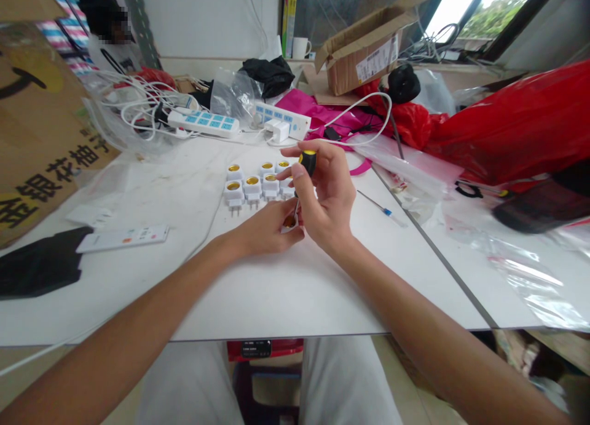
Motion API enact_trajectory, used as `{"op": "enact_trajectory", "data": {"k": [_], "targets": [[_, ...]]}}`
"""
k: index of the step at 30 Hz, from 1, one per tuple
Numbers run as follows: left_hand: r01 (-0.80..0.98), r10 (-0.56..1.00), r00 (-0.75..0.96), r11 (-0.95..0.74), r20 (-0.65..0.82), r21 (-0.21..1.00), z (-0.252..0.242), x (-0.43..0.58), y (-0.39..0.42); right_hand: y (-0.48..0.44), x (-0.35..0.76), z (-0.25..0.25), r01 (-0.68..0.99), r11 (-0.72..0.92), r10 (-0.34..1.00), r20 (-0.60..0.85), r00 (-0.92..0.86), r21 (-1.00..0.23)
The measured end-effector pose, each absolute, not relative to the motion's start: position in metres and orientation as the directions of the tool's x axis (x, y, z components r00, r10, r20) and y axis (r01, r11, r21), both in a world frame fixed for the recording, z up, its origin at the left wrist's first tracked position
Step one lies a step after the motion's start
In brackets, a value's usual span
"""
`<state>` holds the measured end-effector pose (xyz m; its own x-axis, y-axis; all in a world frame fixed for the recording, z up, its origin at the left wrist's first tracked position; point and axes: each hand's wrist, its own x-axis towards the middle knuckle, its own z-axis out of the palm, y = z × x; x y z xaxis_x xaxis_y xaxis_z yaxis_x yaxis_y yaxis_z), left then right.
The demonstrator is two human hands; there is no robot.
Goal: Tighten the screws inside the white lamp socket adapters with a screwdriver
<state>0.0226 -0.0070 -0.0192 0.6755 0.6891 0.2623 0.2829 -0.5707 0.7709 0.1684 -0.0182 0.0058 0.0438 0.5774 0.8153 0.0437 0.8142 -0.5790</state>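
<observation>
My right hand [322, 194] is closed around a screwdriver [308, 161] with a black and yellow handle, held upright with its tip pointing down. My left hand [267, 228] pinches a small white lamp socket adapter [290, 221] with a brass inside, right under the screwdriver tip. Both hands meet above the white table [276, 289]. Just behind them, several more white socket adapters [252, 187] with brass insides stand in rows.
A thin blue-tipped tool [380, 208] lies right of my hands. White power strips [203, 123] and cables sit at the back, with a cardboard box [364, 50], red bags [511, 123] and clear plastic bags [520, 259] on the right. A flat white strip [122, 238] lies on the left.
</observation>
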Motion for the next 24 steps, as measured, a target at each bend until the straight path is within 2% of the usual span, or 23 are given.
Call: {"op": "enact_trajectory", "data": {"k": [4,7,11,14,21,24], "targets": [[0.280,0.694,0.665,-0.573,0.275,0.770,-0.0185,0.0226,-0.0079,-0.0182,0.1670,0.0049,0.161,0.843,0.502,0.858,0.107,-0.513],[0.295,0.698,0.671,-0.562,0.252,0.772,-0.0182,0.0224,-0.0078,-0.0175,0.1666,0.0050,0.121,0.840,0.518,0.848,0.111,-0.529],[0.299,0.681,0.683,-0.590,0.263,0.750,-0.0194,0.0217,-0.0063,-0.0183,0.1682,0.0060,-0.001,0.819,0.574,0.818,0.026,-0.574],[0.289,0.675,0.683,-0.600,0.279,0.746,-0.0209,0.0214,-0.0050,-0.0199,0.1691,0.0062,-0.029,0.795,0.606,0.795,-0.013,-0.606],[0.288,0.674,0.677,-0.612,0.296,0.736,-0.0202,0.0224,-0.0058,-0.0169,0.1670,0.0030,-0.027,0.820,0.573,0.819,0.043,-0.572],[0.289,0.673,0.675,-0.619,0.303,0.731,-0.0195,0.0225,-0.0073,-0.0155,0.1666,0.0030,0.077,0.848,0.518,0.851,0.085,-0.524]]}}
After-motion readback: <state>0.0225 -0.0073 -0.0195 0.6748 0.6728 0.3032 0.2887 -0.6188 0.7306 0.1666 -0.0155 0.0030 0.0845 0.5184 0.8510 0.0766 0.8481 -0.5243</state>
